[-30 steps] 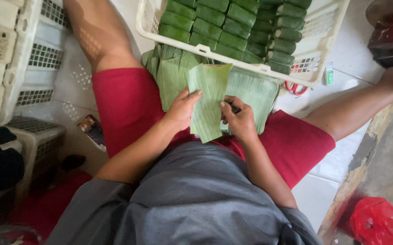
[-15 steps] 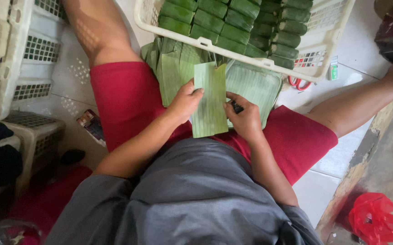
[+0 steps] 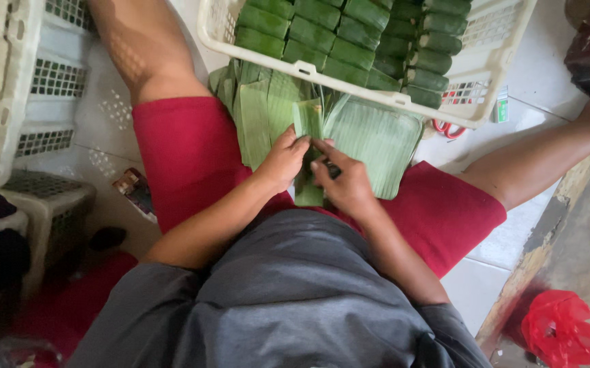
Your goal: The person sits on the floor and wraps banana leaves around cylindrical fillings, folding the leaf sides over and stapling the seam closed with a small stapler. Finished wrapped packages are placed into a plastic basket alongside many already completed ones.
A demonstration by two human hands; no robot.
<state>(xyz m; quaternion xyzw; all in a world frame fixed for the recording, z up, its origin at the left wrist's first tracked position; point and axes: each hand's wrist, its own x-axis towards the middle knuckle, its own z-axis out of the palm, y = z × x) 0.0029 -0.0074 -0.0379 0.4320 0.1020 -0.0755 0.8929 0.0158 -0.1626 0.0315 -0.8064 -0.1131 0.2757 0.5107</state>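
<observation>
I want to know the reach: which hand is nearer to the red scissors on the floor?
Right. The right hand on the folded leaf is on the scissors' side; the left hand is farther, beyond the leaf.

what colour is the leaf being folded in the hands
Green, ribbed folded banana leaf, seen from the head view.

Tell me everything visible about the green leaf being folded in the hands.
The folded leaf is a narrow strip of ribbed green banana-like leaf, lying lengthwise on the lap over flat leaf sheets. The left hand and right hand pinch its middle from both sides. Its top end reaches toward the white basket.
</observation>
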